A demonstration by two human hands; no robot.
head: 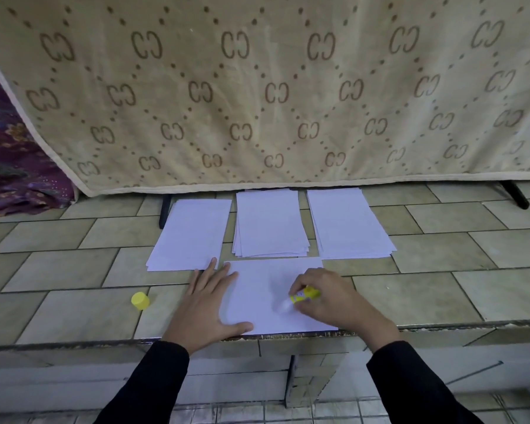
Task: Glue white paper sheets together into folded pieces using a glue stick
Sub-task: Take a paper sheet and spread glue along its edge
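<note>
We see a white sheet (257, 289) lying on the tiled ledge (74, 270), close to its front edge. The left hand (208, 304) rests flat on the sheet's left side, fingers straight and spread; it grasps nothing. The right hand (328, 296) is curled round the yellow glue stick (303, 295), which is tilted with its blurred tip down on the sheet. The yellow cap (140, 300) lies apart, left of the left hand. Behind the sheet lie three piles of paper: left pile (190, 234), middle pile (270, 223), right pile (348, 223).
</note>
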